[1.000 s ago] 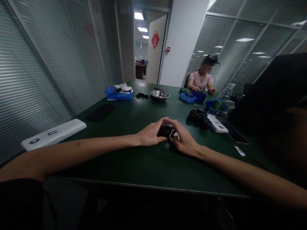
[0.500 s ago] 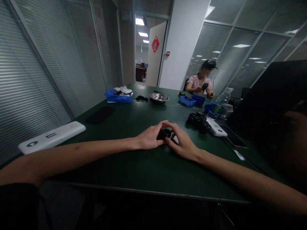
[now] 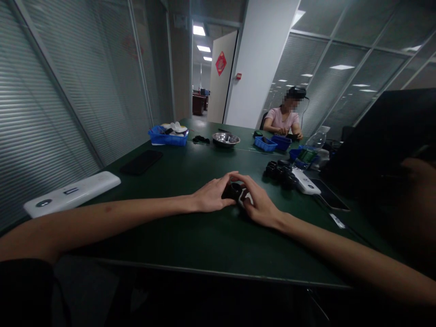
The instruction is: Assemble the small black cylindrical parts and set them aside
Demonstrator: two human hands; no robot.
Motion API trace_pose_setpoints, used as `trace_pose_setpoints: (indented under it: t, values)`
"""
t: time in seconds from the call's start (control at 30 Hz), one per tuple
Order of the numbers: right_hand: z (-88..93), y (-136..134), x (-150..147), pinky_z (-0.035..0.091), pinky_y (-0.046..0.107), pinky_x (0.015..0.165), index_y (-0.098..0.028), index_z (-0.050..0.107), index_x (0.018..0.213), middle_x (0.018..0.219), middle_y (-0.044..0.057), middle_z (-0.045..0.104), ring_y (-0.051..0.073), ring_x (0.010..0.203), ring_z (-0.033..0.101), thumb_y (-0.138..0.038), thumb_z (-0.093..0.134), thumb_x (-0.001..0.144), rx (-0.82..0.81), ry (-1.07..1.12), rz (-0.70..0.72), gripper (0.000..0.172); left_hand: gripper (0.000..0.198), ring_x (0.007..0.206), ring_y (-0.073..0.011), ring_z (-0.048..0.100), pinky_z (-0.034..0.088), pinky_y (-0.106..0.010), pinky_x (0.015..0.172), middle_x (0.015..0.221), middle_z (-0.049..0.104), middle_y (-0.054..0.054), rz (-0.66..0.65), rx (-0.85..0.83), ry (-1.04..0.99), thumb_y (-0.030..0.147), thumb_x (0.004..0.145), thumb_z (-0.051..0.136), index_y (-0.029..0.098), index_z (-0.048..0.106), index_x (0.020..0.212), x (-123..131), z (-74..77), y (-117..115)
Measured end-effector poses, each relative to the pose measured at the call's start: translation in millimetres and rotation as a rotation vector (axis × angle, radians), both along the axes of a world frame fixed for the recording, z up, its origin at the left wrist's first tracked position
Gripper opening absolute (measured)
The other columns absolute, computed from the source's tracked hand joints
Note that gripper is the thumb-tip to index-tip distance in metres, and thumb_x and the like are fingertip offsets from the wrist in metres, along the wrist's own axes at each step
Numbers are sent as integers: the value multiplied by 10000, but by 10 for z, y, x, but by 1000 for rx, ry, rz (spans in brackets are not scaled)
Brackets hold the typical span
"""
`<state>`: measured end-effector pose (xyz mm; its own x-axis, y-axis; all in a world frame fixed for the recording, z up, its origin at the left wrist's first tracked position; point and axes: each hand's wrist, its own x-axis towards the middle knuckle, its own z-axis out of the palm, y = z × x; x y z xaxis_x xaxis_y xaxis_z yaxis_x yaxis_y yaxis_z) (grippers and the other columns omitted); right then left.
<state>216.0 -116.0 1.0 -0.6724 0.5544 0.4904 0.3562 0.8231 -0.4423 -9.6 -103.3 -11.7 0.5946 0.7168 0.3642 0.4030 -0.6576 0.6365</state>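
Observation:
My left hand (image 3: 211, 196) and my right hand (image 3: 259, 203) meet at the middle of the dark green table (image 3: 190, 236). Both are curled round a small black round part (image 3: 235, 190) with a white piece under it, resting on the tabletop. The fingertips of both hands touch above the part. Most of the part is hidden by my fingers. A cluster of similar black round parts (image 3: 281, 172) lies a little to the right and farther back.
A white flat device (image 3: 73, 192) lies at the left edge, a black phone (image 3: 141, 161) beyond it. Blue trays (image 3: 167, 135), a metal bowl (image 3: 226, 139), a plastic bottle (image 3: 311, 149) and a white device (image 3: 304, 181) sit farther back. A person (image 3: 284, 119) works at the far end.
My hands have stayed on the black part, with the fingers shifting slightly around it. The person at the far end lowered their hands to the table.

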Motion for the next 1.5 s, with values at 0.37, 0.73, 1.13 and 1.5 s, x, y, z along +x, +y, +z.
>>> trace_pose_setpoints:
  t: [0.37, 0.73, 1.13, 1.5]
  values:
    - [6, -12, -6, 587, 469, 887, -276, 333, 1553, 1442, 122, 526, 281, 1139, 614, -9, 511, 776, -19, 5, -11, 840, 865, 1087, -324, 687, 552, -531, 976, 1220, 676, -143, 31, 26, 22, 321, 853, 774, 183, 304, 1566, 4, -10, 3]
    - [16, -14, -14, 601, 499, 882, -272, 359, 1549, 1441, 137, 531, 287, 1102, 622, -64, 544, 826, -22, 13, -8, 775, 864, 1123, -328, 689, 551, -533, 991, 1272, 667, -153, 8, 14, 5, 306, 860, 763, 196, 294, 1577, -10, -24, 22]
    - [20, -15, -14, 602, 480, 865, -281, 351, 1547, 1420, 124, 542, 280, 1094, 624, -95, 561, 870, -26, -14, -37, 733, 864, 1106, -313, 689, 551, -515, 988, 1282, 664, -153, 5, 27, -6, 287, 863, 764, 193, 294, 1582, -14, -29, 15]
    - [24, -25, -23, 601, 449, 841, -282, 357, 1541, 1415, 122, 541, 275, 1086, 628, -139, 587, 898, -16, -11, -35, 697, 862, 1108, -320, 680, 549, -510, 979, 1274, 661, -156, 6, 21, 31, 278, 865, 745, 175, 284, 1586, -15, 5, 1]
